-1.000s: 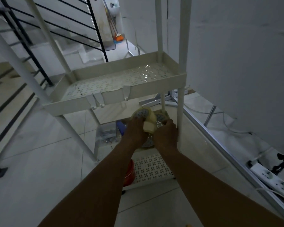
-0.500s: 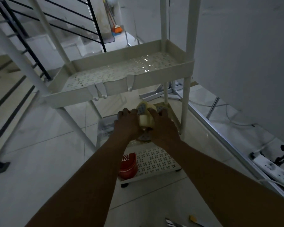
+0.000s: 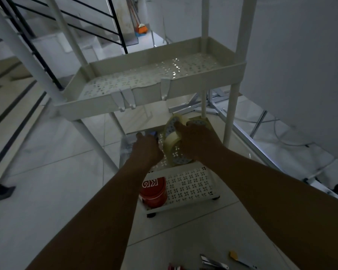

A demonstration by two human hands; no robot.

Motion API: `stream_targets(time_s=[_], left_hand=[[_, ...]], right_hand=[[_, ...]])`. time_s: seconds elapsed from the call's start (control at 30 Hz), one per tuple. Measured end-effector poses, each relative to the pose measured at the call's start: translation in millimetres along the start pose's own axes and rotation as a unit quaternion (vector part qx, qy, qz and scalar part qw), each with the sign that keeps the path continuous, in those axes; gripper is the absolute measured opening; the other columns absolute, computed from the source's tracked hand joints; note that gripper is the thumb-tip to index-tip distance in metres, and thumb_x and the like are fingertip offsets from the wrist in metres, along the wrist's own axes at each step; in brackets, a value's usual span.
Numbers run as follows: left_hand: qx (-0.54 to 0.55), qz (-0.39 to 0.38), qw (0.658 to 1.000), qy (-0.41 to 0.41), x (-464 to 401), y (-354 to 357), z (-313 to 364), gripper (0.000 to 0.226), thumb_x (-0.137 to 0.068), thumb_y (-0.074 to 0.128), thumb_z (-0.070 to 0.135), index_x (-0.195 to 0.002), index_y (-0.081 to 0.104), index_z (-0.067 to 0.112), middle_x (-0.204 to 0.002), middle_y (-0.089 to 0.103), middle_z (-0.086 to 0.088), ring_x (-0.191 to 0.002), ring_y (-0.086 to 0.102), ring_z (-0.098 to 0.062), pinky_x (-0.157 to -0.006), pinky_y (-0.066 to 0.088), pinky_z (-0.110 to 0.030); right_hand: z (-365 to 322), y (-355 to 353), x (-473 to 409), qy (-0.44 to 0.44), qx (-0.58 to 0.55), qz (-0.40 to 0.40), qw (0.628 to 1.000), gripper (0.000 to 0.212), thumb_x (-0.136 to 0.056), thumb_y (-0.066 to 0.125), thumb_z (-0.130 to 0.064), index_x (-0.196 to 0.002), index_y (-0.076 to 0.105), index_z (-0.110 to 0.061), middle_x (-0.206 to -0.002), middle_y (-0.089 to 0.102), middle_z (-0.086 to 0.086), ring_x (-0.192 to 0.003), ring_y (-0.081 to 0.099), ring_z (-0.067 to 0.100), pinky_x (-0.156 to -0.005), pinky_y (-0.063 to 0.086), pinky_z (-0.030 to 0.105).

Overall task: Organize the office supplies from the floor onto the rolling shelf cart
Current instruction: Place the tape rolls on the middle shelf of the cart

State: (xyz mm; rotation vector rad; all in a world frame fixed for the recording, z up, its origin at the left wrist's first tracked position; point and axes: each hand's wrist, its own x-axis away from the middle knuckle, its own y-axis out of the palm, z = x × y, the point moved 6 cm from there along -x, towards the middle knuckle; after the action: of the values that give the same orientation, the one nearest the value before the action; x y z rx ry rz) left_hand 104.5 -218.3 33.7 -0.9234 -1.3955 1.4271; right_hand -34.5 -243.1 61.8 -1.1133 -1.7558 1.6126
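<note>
A white rolling shelf cart [image 3: 185, 102] stands before me, its perforated upper tray bare. Under that tray, over the cart's middle shelf, my right hand [image 3: 197, 141] grips a large pale-yellow tape roll [image 3: 171, 141] held on edge. Another tape roll [image 3: 198, 120] lies behind it on the shelf. My left hand [image 3: 146, 149] rests just left of the held roll, fingers curled beside a clear plastic box [image 3: 128, 148]; whether it touches the roll I cannot tell. A red round tin [image 3: 154, 191] sits on the bottom shelf. A stapler [image 3: 213, 263] and a yellow cutter [image 3: 242, 260] lie on the floor near me.
A white wall [image 3: 300, 55] runs along the right, with metal bars, cables and a power strip at its foot. A black stair railing [image 3: 47, 32] and steps rise at the left. Pale floor tiles [image 3: 47, 172] spread to the left of the cart.
My view has pulled back and risen, showing the bottom shelf and floor items. My left hand has come off the tape roll and shifted left; my right hand still holds the roll.
</note>
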Motion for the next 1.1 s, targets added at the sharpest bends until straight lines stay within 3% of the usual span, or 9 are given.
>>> stream_targets(time_s=[0.1,0.2,0.33,0.47,0.57,0.77,0.93,1.0,1.1], left_hand=[[0.057,0.012,0.997,-0.046,7,-6,-4,0.039,-0.083,0.062,0.018,-0.115,0.057,-0.003,-0.117,0.057,-0.022,-0.104,0.059,-0.034,-0.081,0.047,-0.035],[0.094,0.027,0.992,-0.073,14,-15,-7,0.034,-0.082,0.062,0.015,-0.11,0.059,-0.005,-0.112,0.061,-0.022,-0.1,0.062,-0.033,-0.08,0.05,-0.037],[0.164,0.06,0.98,-0.1,18,-30,-20,0.025,-0.078,0.06,0.017,-0.093,0.066,-0.002,-0.098,0.067,-0.019,-0.09,0.066,-0.034,-0.074,0.053,-0.035],[0.201,0.098,0.968,-0.118,24,-42,-22,0.023,-0.081,0.055,0.013,-0.097,0.061,-0.002,-0.111,0.062,-0.026,-0.103,0.061,-0.039,-0.077,0.047,-0.033],[0.159,0.141,0.972,-0.1,33,-53,-20,0.023,-0.089,0.051,0.012,-0.102,0.06,-0.005,-0.112,0.06,-0.026,-0.11,0.056,-0.039,-0.079,0.044,-0.034],[0.126,0.204,0.969,-0.059,44,-70,-22,0.026,-0.093,0.047,0.012,-0.105,0.062,-0.005,-0.11,0.059,-0.022,-0.113,0.049,-0.036,-0.08,0.041,-0.037],[0.138,0.237,0.961,-0.044,46,-78,-27,0.027,-0.095,0.049,0.017,-0.107,0.07,0.006,-0.112,0.065,-0.015,-0.112,0.052,-0.031,-0.077,0.039,-0.03],[0.152,0.24,0.958,-0.049,47,-83,-29,0.028,-0.095,0.047,0.013,-0.11,0.07,0.007,-0.115,0.064,-0.016,-0.116,0.049,-0.031,-0.083,0.042,-0.033],[0.163,0.26,0.951,-0.05,48,-88,-31,0.028,-0.096,0.048,0.017,-0.111,0.07,0.009,-0.113,0.065,-0.017,-0.118,0.048,-0.031,-0.085,0.042,-0.035]], right_hand=[[-2,2,-3,-0.006,0.01,-0.048,0.999,0.054,-0.089,0.05,-0.022,-0.14,0.035,-0.018,-0.125,0.05,0.015,-0.113,0.056,0.036,-0.088,0.048,0.043],[-3,3,-8,-0.001,0.001,-0.068,0.998,0.05,-0.088,0.053,-0.018,-0.136,0.039,-0.013,-0.12,0.056,0.017,-0.11,0.058,0.035,-0.085,0.049,0.041],[-4,7,-10,0.036,-0.114,-0.035,0.992,0.046,-0.083,0.056,-0.015,-0.128,0.046,-0.008,-0.111,0.063,0.021,-0.102,0.062,0.038,-0.077,0.048,0.036],[-14,14,-15,0.062,-0.2,-0.101,0.973,0.048,-0.084,0.052,-0.013,-0.132,0.047,-0.012,-0.117,0.062,0.019,-0.105,0.06,0.036,-0.071,0.043,0.031],[-17,20,-14,0.076,-0.23,-0.135,0.961,0.049,-0.086,0.052,-0.02,-0.135,0.045,-0.02,-0.122,0.061,0.015,-0.104,0.061,0.033,-0.071,0.048,0.033],[-8,13,-8,0.184,-0.424,-0.068,0.884,0.05,-0.086,0.047,-0.02,-0.136,0.05,-0.021,-0.123,0.06,0.013,-0.099,0.063,0.032,-0.081,0.059,0.046],[-21,8,-3,0.169,-0.316,-0.103,0.928,0.049,-0.085,0.044,-0.029,-0.129,0.055,-0.01,-0.128,0.058,0.019,-0.114,0.056,0.037,-0.096,0.049,0.042],[-22,17,-4,0.194,-0.367,-0.118,0.902,0.042,-0.092,0.043,-0.024,-0.124,0.056,-0.002,-0.128,0.058,0.021,-0.112,0.059,0.038,-0.097,0.05,0.046],[-22,27,-5,0.22,-0.459,-0.107,0.854,0.038,-0.09,0.05,-0.023,-0.122,0.059,-0.006,-0.122,0.061,0.019,-0.104,0.063,0.037,-0.089,0.054,0.051]])
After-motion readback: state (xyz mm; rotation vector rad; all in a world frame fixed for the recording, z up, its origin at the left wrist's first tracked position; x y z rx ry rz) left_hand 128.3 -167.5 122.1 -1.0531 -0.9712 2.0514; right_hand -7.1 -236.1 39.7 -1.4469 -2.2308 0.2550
